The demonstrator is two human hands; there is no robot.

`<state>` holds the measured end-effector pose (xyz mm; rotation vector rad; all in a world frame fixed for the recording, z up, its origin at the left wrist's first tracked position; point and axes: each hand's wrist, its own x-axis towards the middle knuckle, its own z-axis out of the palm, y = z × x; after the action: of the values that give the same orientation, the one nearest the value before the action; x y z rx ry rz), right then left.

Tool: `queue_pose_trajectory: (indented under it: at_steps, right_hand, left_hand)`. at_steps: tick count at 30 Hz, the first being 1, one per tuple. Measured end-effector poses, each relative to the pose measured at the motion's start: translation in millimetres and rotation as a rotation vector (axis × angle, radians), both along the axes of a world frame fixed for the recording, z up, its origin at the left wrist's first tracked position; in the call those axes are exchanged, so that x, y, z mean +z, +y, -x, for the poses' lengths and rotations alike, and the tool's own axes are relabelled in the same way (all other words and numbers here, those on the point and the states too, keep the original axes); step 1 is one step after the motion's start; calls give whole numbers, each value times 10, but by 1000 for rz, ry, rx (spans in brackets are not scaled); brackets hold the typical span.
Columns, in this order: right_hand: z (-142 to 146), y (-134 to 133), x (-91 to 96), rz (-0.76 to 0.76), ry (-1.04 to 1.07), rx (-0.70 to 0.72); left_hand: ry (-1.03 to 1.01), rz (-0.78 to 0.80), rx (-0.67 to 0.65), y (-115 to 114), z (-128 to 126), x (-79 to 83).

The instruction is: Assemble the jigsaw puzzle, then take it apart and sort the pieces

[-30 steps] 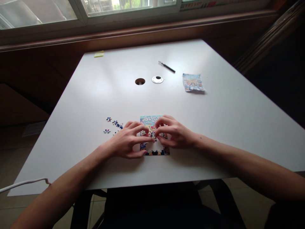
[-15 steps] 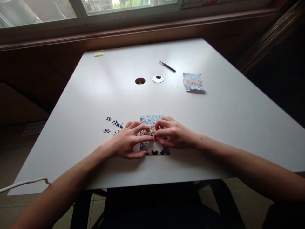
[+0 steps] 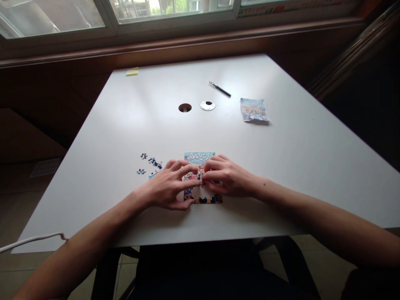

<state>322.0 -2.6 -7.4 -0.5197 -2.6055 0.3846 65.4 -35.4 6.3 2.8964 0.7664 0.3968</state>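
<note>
A small jigsaw puzzle [image 3: 199, 157] lies flat near the table's front, with a pale blue titled top and a crowded colourful picture. Its lower middle shows a bare pale gap above a dark and orange bottom strip. My left hand [image 3: 168, 183] rests over the left side, fingers spread and curved, index fingertip touching near the centre. From the right, my right hand [image 3: 229, 177] has its fingers pinched together at the puzzle's middle, around what looks like a small puzzle piece, mostly hidden. Several loose puzzle pieces [image 3: 153, 161] lie left of the puzzle, some partly behind my left hand.
The white table [image 3: 103, 158] has a round cable hole [image 3: 185, 108] with a metal cover [image 3: 208, 105] beside it. Farther back lie a black pen [image 3: 220, 89], a crumpled printed wrapper [image 3: 254, 110] and a yellow sticky note [image 3: 132, 71]. A white cable [image 3: 37, 238] crosses the front left corner.
The view has shifted slightly. Both hands stay at nearly the same places on the puzzle, and the right fingers have closed in a little at its middle.
</note>
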Motion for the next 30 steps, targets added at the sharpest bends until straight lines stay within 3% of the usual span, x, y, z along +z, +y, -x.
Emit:
queue_pose_trajectory:
  at_steps: [10,15,18,23,26,30]
  right_hand:
    - [8,-7,-1,-2,-5,8]
    - [-30,37,39,9,37,31]
    - [-91,135,16,106,204,-103]
    - [-177,295,-55,452,311,-370]
    - [-189,309,-63,536,321,-402]
    - [-188,290,-54,517,306,-392]
  left_hand:
    - [-7,-8,10,-4,-10,9]
    - [-148,-52,65,74,96,20]
    - [-281,-117,190,156,237,24]
    - [-470,-155,311,257,431,36]
    - [-543,-173,361,282,467,50]
    - [-569,-211,446,301,489,49]
